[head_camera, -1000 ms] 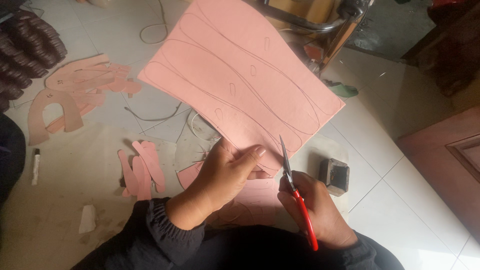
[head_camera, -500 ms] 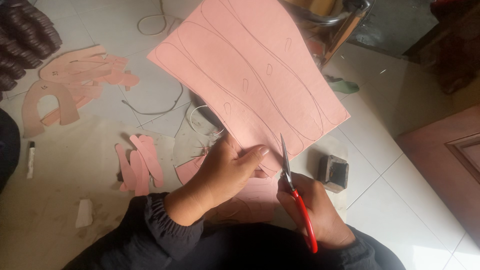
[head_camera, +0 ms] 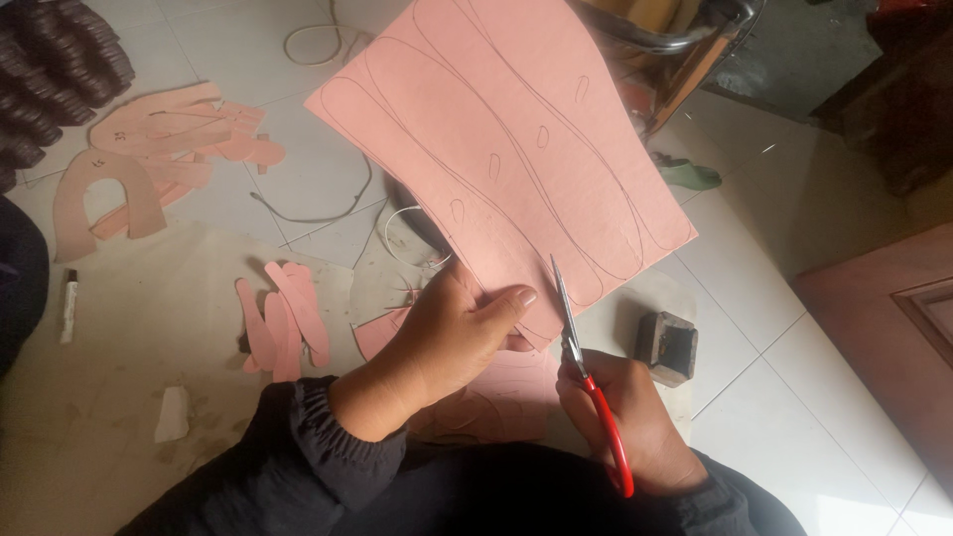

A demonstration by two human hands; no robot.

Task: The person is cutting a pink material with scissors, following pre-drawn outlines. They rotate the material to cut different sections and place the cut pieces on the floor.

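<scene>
My left hand [head_camera: 452, 333] pinches the near edge of a large pink sheet [head_camera: 506, 129] marked with long curved pencil outlines, holding it up over the floor. My right hand [head_camera: 635, 422] grips red-handled scissors [head_camera: 586, 377]. The blades point away from me and sit at the sheet's near edge, just right of my left thumb. Both sleeves are black. More pink material lies under my hands on my lap.
Cut pink strips [head_camera: 283, 318] lie on the tiled floor to the left. Further left is a pile of pink curved cutouts [head_camera: 149, 149]. A small dark block [head_camera: 665, 345] sits at right, a white marker [head_camera: 69, 303] at far left, a thin cord [head_camera: 318, 213] ahead.
The pink sheet has shifted up and to the right in view as my head moved. The scissors and both hands keep their grip at the sheet's near edge.
</scene>
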